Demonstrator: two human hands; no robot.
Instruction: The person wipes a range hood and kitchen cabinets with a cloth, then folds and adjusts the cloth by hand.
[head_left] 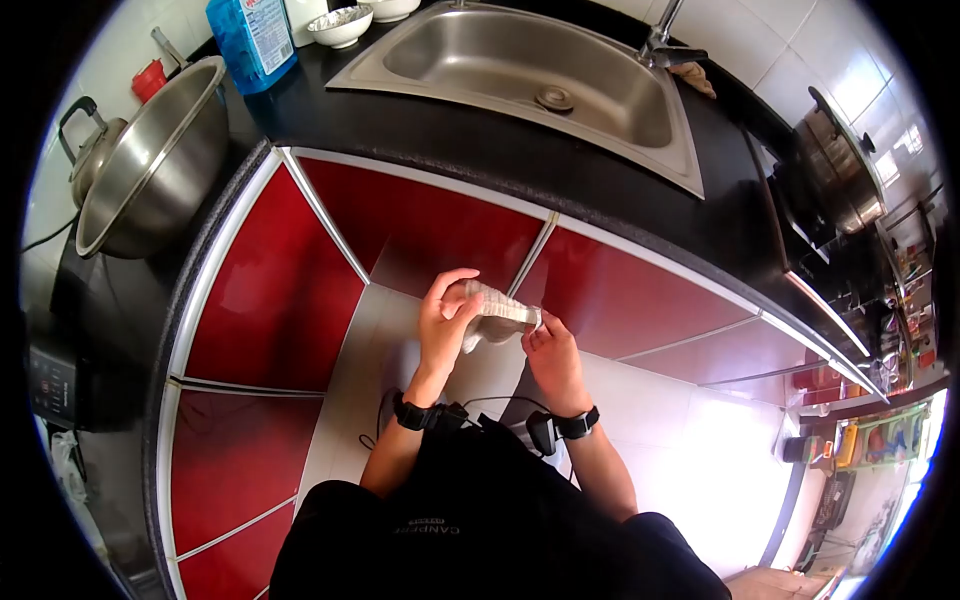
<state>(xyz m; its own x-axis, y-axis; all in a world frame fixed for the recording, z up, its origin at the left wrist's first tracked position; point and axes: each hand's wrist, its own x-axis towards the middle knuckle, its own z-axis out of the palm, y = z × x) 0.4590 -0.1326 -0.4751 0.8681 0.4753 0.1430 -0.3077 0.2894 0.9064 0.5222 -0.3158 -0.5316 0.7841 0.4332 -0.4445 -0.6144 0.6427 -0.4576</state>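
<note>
a pale cloth (503, 307) is stretched between the two hands, below the sink's front edge; it is too small and creased here to tell whether it is a flat piece or something sewn. the left hand (441, 318) has thumb and fingers closed around its near end, while the right hand (553, 357) pinches the opposite end between thumb and fingertips, and a loose fold hangs in the gap between them. the right grip looks the slighter one: were it to slacken, that end would likely drop toward the floor (690, 430) beneath the hands. too hard a pull from both sides could strain the thin fabric. wrist straps (418, 414) sit just behind each hand, and a cable (505, 398) runs between them, so a wide spread of the arms could make it snag. ahead of the hands stand red cabinet doors (420, 215), with the dark counter (420, 122) and sink (680, 165) above; further off, a metal basin (150, 160) lies to the left hand's side and a pot (840, 170) to the right hand's.
</note>
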